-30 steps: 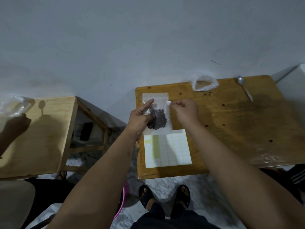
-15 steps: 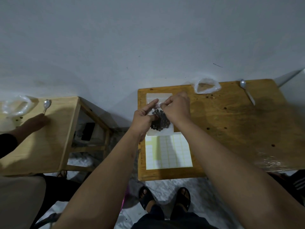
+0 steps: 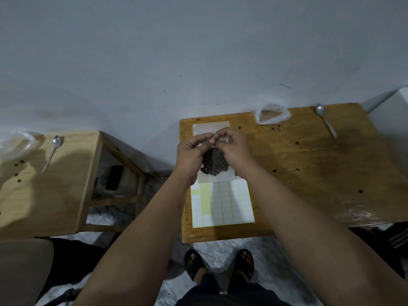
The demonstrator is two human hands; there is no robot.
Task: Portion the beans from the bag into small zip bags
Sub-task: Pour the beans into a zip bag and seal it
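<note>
Both hands meet at the mouth of the small zip bag [image 3: 216, 177]: left hand [image 3: 191, 156] and right hand [image 3: 234, 149] have curled fingers, tips pinched together on its top strip. Whether the zip is closed is too small to tell. The bag lies flat on the wooden surface [image 3: 309, 173] near its left edge, with a dark clump of beans [image 3: 214, 165] in its lower half. Likely step: sealing. To do it well, keep the beans down away from the strip, pinch from one end and run along the full width, and check for gaps. A stack of empty zip bags [image 3: 210, 127] lies underneath at the far end, so don't catch one in the pinch. The label sheet [image 3: 223, 204] sits just nearer. The source plastic bag [image 3: 272, 113] at the far edge looks almost empty, with a spoon [image 3: 325, 121] to its right. Loose beans are scattered on the surface. A second table [image 3: 48, 191] on the left holds another spoon [image 3: 54, 149] and plastic bag [image 3: 15, 144]. Nothing blocks the hands.
</note>
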